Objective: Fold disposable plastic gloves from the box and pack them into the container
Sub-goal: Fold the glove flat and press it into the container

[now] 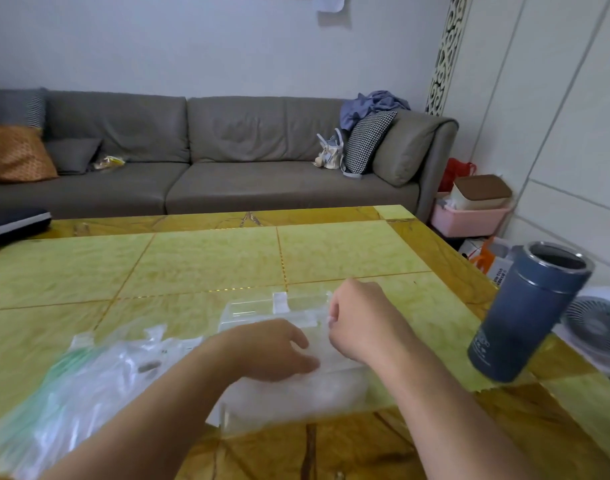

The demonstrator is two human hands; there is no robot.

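Packing step, by look of it. Left hand [274,351] presses glove [296,389] flat, fingers straight, over clear container [258,308] mid-worktop [210,258]. Right hand [357,315] curled, seems to pinch film edge. Glove bag [89,382] lies left. Next: tuck glove in neatly, likely.

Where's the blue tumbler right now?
In the head view, the blue tumbler stands lidless at the right edge of the yellow table, right of the right hand and apart from it, with a white fan behind.

Container [282,306] mid-table [210,258]; bag [89,375] left; flask [528,313] right; sofa [227,150] behind.
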